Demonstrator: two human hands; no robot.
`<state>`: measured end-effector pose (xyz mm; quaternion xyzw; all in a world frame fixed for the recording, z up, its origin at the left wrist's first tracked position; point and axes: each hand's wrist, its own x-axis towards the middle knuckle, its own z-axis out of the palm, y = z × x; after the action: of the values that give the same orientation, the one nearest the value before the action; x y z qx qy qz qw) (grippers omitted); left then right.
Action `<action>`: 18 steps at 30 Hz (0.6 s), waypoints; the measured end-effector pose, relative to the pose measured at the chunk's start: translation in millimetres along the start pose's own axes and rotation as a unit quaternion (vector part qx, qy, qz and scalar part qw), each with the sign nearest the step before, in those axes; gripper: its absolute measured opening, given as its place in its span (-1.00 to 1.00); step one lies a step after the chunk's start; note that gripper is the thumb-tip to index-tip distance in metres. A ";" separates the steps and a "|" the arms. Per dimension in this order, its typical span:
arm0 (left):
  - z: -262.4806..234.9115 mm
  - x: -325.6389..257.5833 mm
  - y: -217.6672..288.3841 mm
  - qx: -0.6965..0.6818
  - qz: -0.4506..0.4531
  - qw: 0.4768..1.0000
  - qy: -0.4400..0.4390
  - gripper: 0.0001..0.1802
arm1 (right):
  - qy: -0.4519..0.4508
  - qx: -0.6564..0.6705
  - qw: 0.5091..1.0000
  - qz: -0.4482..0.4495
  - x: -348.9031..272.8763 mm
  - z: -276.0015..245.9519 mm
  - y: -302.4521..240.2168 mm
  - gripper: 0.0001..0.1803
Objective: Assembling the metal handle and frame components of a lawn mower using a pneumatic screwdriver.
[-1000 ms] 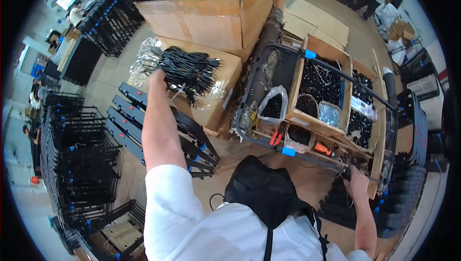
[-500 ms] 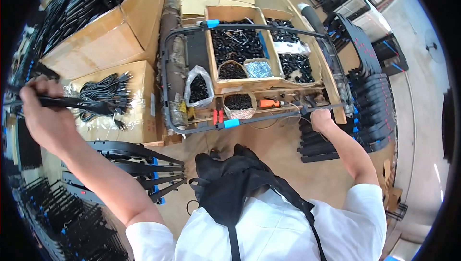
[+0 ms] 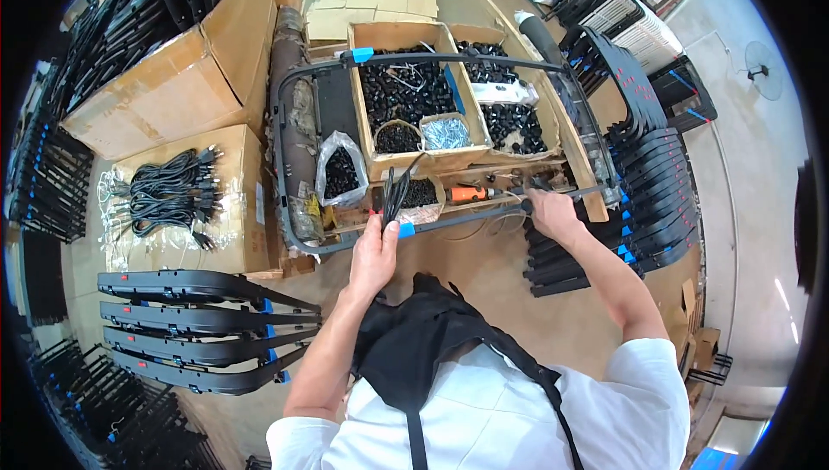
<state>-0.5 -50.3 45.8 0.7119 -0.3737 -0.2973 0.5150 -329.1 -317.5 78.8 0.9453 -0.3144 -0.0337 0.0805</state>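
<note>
A bundle of black power cable (image 3: 397, 189) stands up from my left hand (image 3: 373, 256), whose fingers are closed round its lower end. This hand is at the near rail of a large black tubular frame (image 3: 332, 245), beside a strip of blue tape (image 3: 407, 230). My right hand (image 3: 554, 213) lies over the same rail farther right, fingers curled; what they hold, if anything, is hidden. Just beyond its fingers is a dark tool (image 3: 541, 183), only partly visible. An orange-and-black power tool (image 3: 471, 193) rests on the ledge between my hands.
Inside the frame stand a wooden parts box (image 3: 356, 90) and a plastic bag of black parts (image 3: 341, 172). More coiled cables (image 3: 168, 193) lie on a carton (image 3: 237, 250) at left. Black curved frames are stacked at lower left (image 3: 186, 327) and at right (image 3: 652, 185).
My left hand has come from the far left to the frame's near rail, bringing a black cable bundle. My right hand has shifted slightly left along the rail. The head view has shifted a little.
</note>
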 end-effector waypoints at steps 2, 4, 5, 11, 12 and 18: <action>3.8 -1.1 -6.9 0.018 -0.020 0.999 -0.020 -0.66 | -0.220 -0.132 0.965 0.058 25.8 3.2 8.4 -0.80; 4.3 -2.3 -9.9 0.046 -0.029 0.998 -0.028 -0.66 | -0.307 -0.166 0.936 0.041 18.8 -1.6 10.2 -0.85; 7.4 -6.6 -8.1 0.024 0.009 1.000 -0.003 -0.66 | -0.202 -0.118 0.972 0.038 11.4 -3.1 3.9 -0.84; 2.8 -0.9 -22.0 0.007 -0.069 0.997 -0.037 -0.64 | -0.226 -0.162 0.960 0.043 12.5 5.1 7.6 -0.82; 1.6 -2.0 -20.8 0.012 -0.080 0.996 -0.049 -0.64 | -0.166 -0.116 0.979 0.027 11.7 7.8 5.9 -0.83; 0.8 0.7 -20.3 0.004 -0.076 0.996 -0.045 -0.62 | -0.176 -0.054 0.983 0.014 14.1 12.6 2.0 -0.67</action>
<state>3.8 -47.5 26.2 0.7259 -0.3428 -0.3658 0.4709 -320.4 -329.2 66.6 0.9145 -0.3342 -0.2152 0.0753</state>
